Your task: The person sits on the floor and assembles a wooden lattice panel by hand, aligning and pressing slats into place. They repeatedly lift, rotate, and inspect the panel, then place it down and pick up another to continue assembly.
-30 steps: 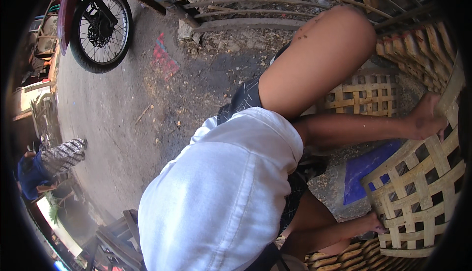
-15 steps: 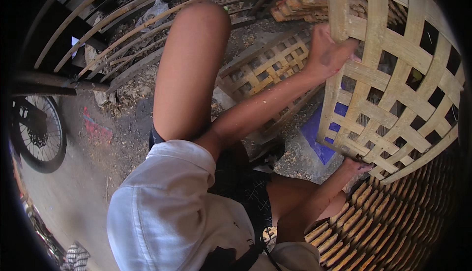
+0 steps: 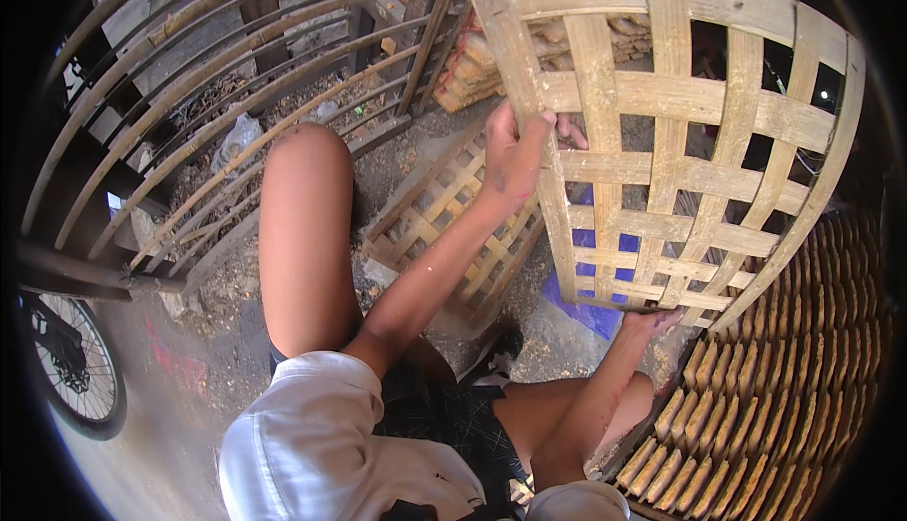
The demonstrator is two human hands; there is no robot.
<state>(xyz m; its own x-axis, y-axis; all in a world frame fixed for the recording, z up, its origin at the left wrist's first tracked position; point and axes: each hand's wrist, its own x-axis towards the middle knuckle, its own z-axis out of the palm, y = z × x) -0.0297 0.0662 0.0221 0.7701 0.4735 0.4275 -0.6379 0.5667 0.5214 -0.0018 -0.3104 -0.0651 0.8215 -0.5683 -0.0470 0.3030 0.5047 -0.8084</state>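
A woven bamboo lattice panel (image 3: 624, 94) with a flat frame stands tilted up before me, its square gaps showing what lies behind. My left hand (image 3: 515, 164) is closed around its left edge, with fingertips poking through a gap. At its lower edge my right hand (image 3: 656, 321) grips the frame from below; some of those fingers are hidden. Behind my left forearm, a second lattice panel (image 3: 460, 225) lies low near the ground. Part of a blue sheet (image 3: 578, 319) shows beneath the held panel.
Rows of thin, yellowish-brown pieces (image 3: 756, 408) fill the right side. More such pieces are stacked (image 3: 465, 77) at the back. A slatted bamboo fence (image 3: 203, 96) runs along the far left, with a spoked wheel (image 3: 80, 360) below it. Debris litters the ground (image 3: 217, 266).
The whole view has shifted, and the held panel now sits further left in it and faces me more squarely. Both hands keep their hold on its left and lower edges.
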